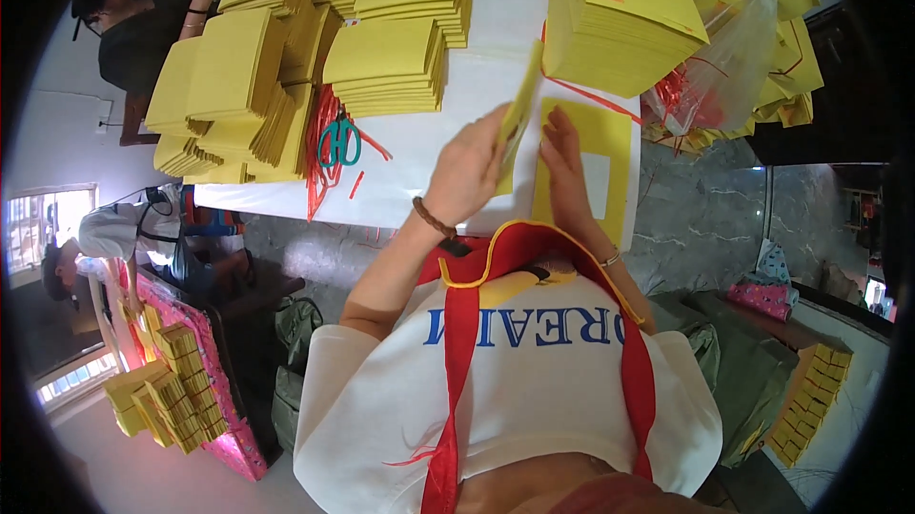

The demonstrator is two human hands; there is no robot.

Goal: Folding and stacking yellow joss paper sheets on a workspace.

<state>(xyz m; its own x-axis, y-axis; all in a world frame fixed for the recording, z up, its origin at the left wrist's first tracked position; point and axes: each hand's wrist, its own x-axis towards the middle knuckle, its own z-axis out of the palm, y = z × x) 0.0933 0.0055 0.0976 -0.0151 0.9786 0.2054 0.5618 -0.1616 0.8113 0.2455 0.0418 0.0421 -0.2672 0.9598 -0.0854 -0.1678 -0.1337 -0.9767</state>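
Note:
My left hand [465, 169] is closed on a thin yellow paper piece [523, 94], which stands on edge above the white table [486, 71]. To its right, my right hand [566, 169] has its fingers stretched out over a flat yellow sheet [618, 140] with a pale rectangular panel; whether it touches the sheet I cannot tell. Just beyond the hands rises a tall stack of yellow paper pieces [620, 42]. Part of the held piece is hidden behind my left fingers.
Several yellow stacks [386, 66] fill the table's left and far sides. Green-handled scissors [339, 142] lie among red strips [329, 180]. A clear plastic bag [739, 61] hangs at the right. One person [152, 23] is at the far left, another [133, 228] nearer.

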